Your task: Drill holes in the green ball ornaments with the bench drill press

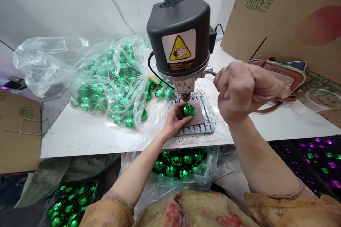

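Note:
A shiny green faceted ball (189,109) sits directly beneath the spindle of a small black bench drill press (181,39). Thumb and fingers of my left hand (174,122) pinch it from the left side, on a brown pad (199,115) over the slotted metal base plate (209,122). The drill tip meets the top of the ball, though I cannot tell how deep it goes. My right hand (237,90) is closed in a fist around the drill press lever (211,72), whose end is hidden inside the fingers.
A clear plastic bag (106,78) of green balls lies left of the drill. More fill a bag-lined container (173,163) below the table edge and a crate (71,202) at lower left. A cardboard box (279,17) and a brown-trimmed pouch (295,78) stand right. Dark shavings surround the base.

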`<state>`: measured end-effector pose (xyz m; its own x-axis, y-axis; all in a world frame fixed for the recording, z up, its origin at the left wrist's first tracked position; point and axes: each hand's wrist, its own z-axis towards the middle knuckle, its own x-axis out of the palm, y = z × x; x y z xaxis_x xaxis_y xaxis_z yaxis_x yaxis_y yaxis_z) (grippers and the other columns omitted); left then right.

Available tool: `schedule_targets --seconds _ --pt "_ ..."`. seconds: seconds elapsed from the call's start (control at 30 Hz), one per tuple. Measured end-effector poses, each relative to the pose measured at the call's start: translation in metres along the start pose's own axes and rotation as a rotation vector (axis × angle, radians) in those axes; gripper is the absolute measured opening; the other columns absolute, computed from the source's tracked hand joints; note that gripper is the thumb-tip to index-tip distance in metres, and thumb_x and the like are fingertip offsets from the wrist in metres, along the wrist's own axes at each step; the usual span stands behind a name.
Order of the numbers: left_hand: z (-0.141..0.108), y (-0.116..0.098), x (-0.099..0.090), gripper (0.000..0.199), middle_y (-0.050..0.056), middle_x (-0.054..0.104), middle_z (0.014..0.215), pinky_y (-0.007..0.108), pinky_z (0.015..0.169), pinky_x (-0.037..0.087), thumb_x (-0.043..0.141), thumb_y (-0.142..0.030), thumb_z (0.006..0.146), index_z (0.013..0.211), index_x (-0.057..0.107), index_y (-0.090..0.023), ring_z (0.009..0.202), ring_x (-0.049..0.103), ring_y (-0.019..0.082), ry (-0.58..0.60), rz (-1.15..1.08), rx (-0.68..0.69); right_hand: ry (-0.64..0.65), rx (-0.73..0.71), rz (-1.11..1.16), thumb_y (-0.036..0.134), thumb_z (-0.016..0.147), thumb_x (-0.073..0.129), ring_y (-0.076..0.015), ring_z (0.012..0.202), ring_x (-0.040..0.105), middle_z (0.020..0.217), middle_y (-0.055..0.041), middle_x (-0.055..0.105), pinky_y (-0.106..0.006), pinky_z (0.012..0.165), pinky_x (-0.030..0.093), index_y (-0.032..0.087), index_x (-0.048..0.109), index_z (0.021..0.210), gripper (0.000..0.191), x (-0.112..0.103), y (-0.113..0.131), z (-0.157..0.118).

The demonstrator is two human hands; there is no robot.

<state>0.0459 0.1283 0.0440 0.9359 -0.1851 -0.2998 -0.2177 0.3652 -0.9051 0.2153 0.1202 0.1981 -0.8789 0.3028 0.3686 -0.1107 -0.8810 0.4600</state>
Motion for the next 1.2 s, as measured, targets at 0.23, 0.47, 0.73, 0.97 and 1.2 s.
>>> schedule_targets --seconds 0.23,0.47,0.73,0.97,1.2 --pt "0.0 -0.001 0.001 0.061 0.012 0.07 0.125 0.044 0.104 0.054 0.084 -0.049 0.079 0.126 0.058 -0.019 0.117 0.068 0.027 -0.002 -0.031 -0.011 -0.019 -0.038 0.014 0.037 0.092 0.059 -0.0049 0.042 0.025 0.047 0.0042 0.022 -0.031 0.045 0.019 0.018 0.015 0.053 0.062 -0.004 -0.01 -0.006" --pt "-0.001 0.0 0.001 0.062 0.013 0.068 0.128 0.045 0.107 0.052 0.083 -0.049 0.08 0.127 0.057 -0.019 0.121 0.065 0.028 0.01 -0.038 -0.035 0.027 -0.051 -0.006 0.036 0.092 0.057 -0.0056 0.041 0.023 0.047 0.0044 0.019 -0.031 0.044 0.019 0.018 0.015 0.052 0.061 -0.01 -0.013 -0.014" --pt "-0.001 -0.001 0.002 0.061 0.013 0.068 0.127 0.044 0.106 0.053 0.083 -0.049 0.08 0.126 0.057 -0.018 0.119 0.067 0.027 0.013 -0.062 -0.034 -0.006 -0.243 0.085 0.019 0.086 0.058 -0.0055 0.038 0.023 0.046 0.0055 0.023 -0.029 0.041 0.021 0.018 0.013 0.059 0.053 -0.007 -0.021 -0.014" --pt "-0.002 0.002 0.002 0.062 0.013 0.069 0.126 0.045 0.106 0.053 0.084 -0.05 0.079 0.125 0.058 -0.019 0.118 0.067 0.027 0.003 -0.073 -0.029 0.024 -0.27 0.1 0.018 0.084 0.061 -0.0056 0.035 0.023 0.041 0.0067 0.024 -0.028 0.038 0.025 0.018 0.014 0.055 0.055 -0.012 -0.024 -0.024" --pt "-0.001 -0.007 0.004 0.055 0.01 0.071 0.115 0.043 0.098 0.056 0.087 -0.044 0.076 0.118 0.061 -0.02 0.109 0.069 0.026 -0.119 0.024 -0.046 -0.023 -0.014 0.069 0.025 0.088 0.065 -0.006 0.039 0.026 0.042 0.0066 0.027 -0.03 0.043 0.017 0.021 0.033 0.049 0.051 0.014 -0.001 0.024"
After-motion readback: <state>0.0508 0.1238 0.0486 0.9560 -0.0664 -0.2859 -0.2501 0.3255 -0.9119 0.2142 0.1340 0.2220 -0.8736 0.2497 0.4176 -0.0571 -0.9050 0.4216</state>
